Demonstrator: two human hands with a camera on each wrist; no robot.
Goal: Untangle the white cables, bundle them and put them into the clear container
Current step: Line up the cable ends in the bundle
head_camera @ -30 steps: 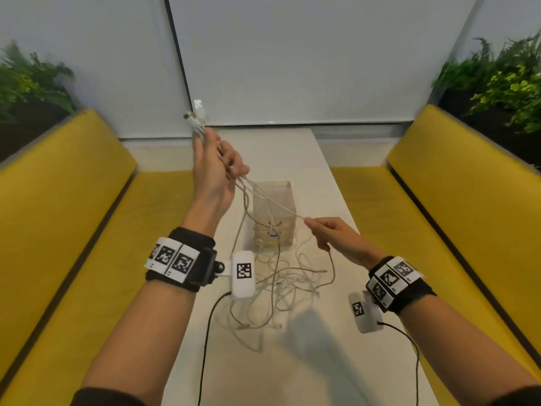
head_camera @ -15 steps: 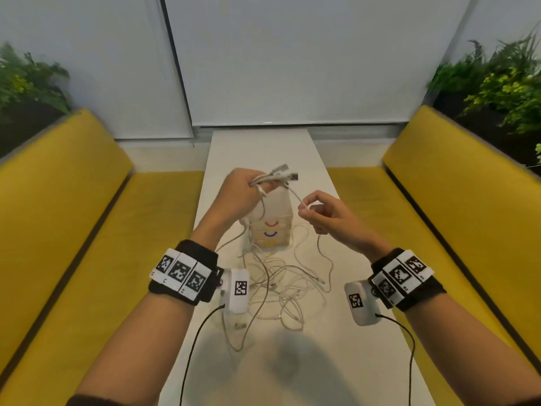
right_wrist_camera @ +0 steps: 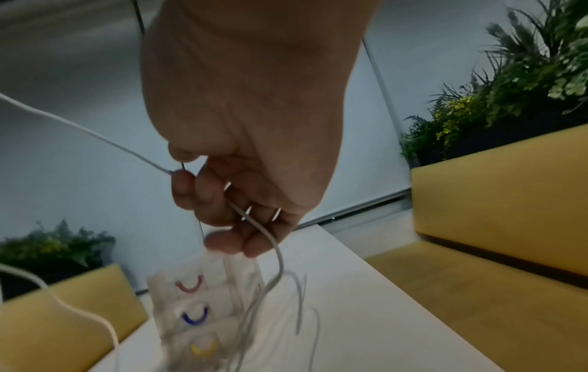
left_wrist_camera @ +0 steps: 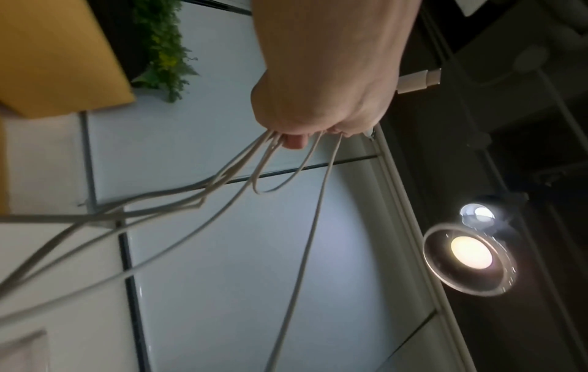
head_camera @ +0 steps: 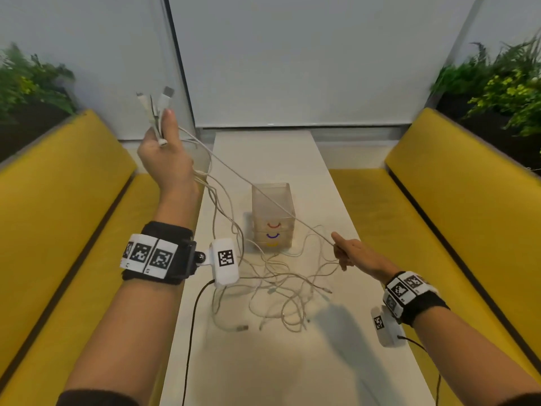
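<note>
Between both hands (head_camera: 164,153), taut white cable (head_camera: 263,197)

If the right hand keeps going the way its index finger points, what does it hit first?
Probably the clear container: the right hand, pinching the taut cable, points up-left toward it. Depth is uncertain; it could pass just in front.

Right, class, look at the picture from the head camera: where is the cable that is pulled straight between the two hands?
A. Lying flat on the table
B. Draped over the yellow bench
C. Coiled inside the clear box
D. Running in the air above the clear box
D: the cable runs taut from the raised left hand down to the right hand, passing over the clear box.
</note>
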